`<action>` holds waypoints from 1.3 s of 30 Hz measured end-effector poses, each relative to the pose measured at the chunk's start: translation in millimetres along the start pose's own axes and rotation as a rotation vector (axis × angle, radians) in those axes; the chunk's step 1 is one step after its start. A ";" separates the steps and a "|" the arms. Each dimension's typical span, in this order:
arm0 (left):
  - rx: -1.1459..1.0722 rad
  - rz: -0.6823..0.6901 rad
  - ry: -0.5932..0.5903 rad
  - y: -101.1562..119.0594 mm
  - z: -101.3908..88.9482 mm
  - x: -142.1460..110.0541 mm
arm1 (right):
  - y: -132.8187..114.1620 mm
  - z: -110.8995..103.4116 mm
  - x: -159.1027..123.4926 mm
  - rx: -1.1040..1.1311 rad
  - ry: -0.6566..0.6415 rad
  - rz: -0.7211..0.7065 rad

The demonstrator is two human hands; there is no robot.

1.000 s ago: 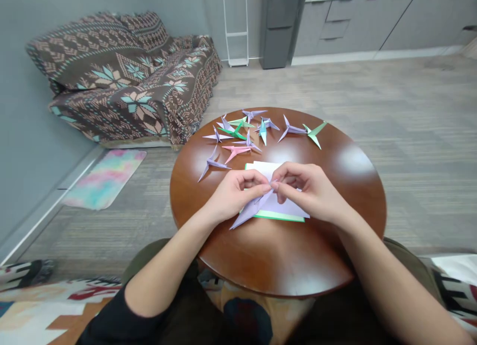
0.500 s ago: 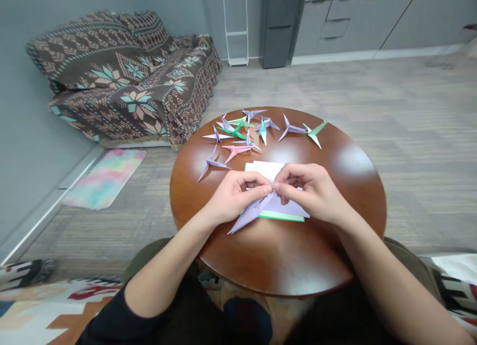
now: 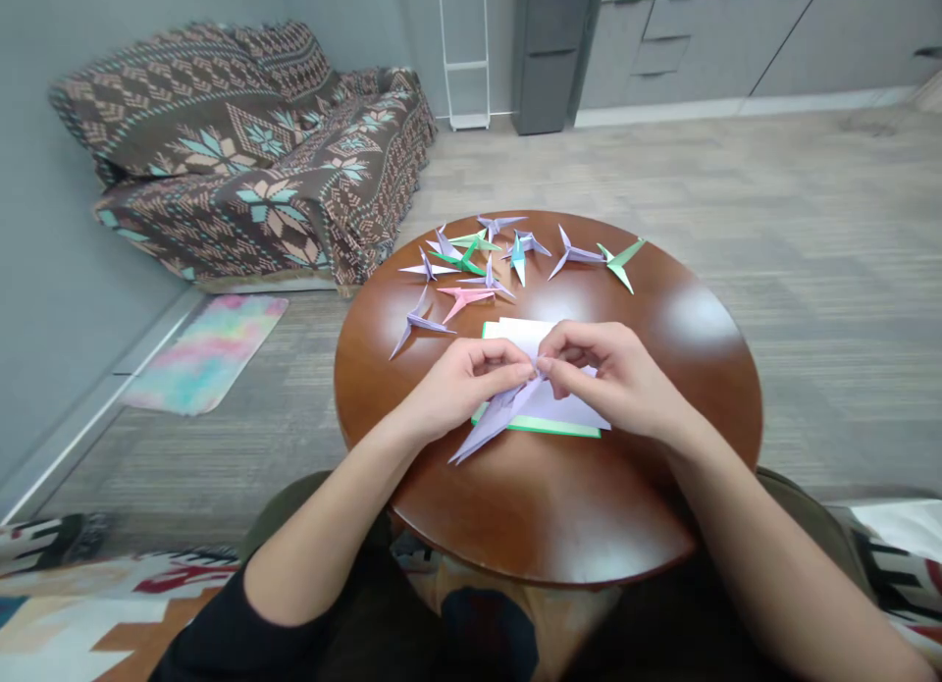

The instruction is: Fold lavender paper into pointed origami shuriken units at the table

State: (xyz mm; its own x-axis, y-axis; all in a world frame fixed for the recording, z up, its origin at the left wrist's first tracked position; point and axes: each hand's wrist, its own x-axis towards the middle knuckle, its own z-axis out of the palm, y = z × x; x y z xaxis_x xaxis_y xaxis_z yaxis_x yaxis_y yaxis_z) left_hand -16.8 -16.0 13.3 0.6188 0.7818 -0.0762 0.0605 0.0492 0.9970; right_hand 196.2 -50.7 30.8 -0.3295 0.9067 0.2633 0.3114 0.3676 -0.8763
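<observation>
Between both hands is a folded lilac origami paper [image 3: 492,425], its long pointed end slanting down to the left. My left hand [image 3: 471,386] pinches it near the upper end with thumb and forefinger. Fingertips of my right hand [image 3: 607,373] are closed on the same end, almost touching the left thumb; they hide the fold itself. Beneath the hands lies a stack of paper sheets [image 3: 555,426], white, lilac and green-edged, partly covered by the right hand.
Folded paper cranes stand on the round wooden table [image 3: 545,525] toward its far left: a pink crane [image 3: 467,297], a green crane [image 3: 462,260], several lilac ones. A light green crane [image 3: 619,263] sits farther right. Beyond are a covered sofa [image 3: 272,172] and a pastel mat [image 3: 210,353].
Both hands stay in nearly the same place, pinching the lilac paper. Only the right hand's fingers shift very slightly; the cranes and sheets look unchanged.
</observation>
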 end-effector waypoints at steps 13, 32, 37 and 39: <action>0.164 -0.019 -0.019 6.7 -16.4 -0.6 | 8.8 -0.9 1.1 -0.208 -0.051 -0.053; 0.360 0.103 0.050 11.8 -5.9 -6.2 | 4.6 3.7 0.4 -0.157 -0.053 -0.018; 0.343 0.093 0.018 10.9 -3.0 -5.5 | 5.4 6.3 0.2 -0.216 -0.091 -0.046; 0.351 0.088 0.015 11.0 -2.1 -5.3 | 5.1 6.6 -0.2 -0.230 -0.083 -0.036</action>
State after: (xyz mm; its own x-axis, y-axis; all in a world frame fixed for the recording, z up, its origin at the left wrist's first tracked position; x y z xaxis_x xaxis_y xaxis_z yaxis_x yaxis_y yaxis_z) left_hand -21.1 -18.3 24.7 0.6221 0.7828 0.0123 0.2742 -0.2326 0.9331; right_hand 192.0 -50.3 23.7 -0.4135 0.8755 0.2499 0.4896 0.4452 -0.7497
